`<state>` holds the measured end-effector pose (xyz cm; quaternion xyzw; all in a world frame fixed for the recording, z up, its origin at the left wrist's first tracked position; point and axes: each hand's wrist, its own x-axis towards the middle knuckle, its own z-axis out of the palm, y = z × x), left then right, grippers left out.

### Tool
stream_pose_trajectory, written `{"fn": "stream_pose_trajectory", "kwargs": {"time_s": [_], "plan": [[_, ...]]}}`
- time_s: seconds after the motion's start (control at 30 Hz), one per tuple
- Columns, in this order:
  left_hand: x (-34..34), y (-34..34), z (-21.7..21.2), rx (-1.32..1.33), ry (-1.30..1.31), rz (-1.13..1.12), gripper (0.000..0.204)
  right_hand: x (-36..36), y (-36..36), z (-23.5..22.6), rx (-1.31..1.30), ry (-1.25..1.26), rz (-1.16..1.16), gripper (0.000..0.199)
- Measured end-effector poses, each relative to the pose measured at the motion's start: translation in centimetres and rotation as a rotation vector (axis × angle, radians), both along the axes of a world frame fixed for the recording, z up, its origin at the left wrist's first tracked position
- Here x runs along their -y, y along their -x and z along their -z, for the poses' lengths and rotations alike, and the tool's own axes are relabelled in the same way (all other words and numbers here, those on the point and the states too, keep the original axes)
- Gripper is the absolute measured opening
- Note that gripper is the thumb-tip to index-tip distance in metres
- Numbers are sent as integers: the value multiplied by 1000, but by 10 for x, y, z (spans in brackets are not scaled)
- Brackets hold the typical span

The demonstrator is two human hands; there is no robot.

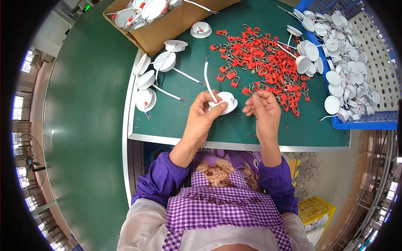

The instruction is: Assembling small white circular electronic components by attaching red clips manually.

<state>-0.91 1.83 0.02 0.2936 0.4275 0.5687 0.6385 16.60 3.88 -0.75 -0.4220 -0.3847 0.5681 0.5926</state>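
My left hand [199,117] grips a round white plastic fitting [228,100], thumb on its near side. From a red spot on the fitting rises a white cable [208,79] with bare wire ends, slanting up and away from me. Just right of the fitting, my right hand [267,113] is closed, its fingertips pinched together and apart from the fitting. Whatever it may hold is hidden. Beyond that hand spreads a heap of red clips [268,58] with metal loops; one red clip [246,91] lies right by its fingertips.
Several finished-looking white fittings [164,61] with cables lie left. A cardboard box [167,29] of fittings stands at the far left. On the right, a blue crate [364,125] holds many white discs. The green table [176,121] has a metal front edge.
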Motion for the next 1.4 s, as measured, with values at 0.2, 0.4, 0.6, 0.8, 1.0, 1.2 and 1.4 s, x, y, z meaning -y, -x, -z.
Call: {"fn": "stream_pose_trajectory", "kwargs": {"time_s": [0.2,0.4,0.6,0.8,1.0,1.2,1.4], "plan": [[4,-2,13,-342,-297,24,46,-2,3,4,132,4,59,13],[2,-6,5,-403,-261,15,56,1,13,4,238,-106,56,11],[-1,-3,1,-96,-18,30,44,5,13,-2,534,-222,185,10],[1,-9,7,-125,-44,-2,41,24,15,-19,868,-336,98,12],[4,-20,12,-356,-193,-76,36,29,20,-19,1000,-380,139,12],[5,-25,9,-360,-235,-143,31,30,21,-20,1020,-395,157,14],[6,-25,6,-381,-227,-97,34,30,19,-18,989,-339,91,13]]}}
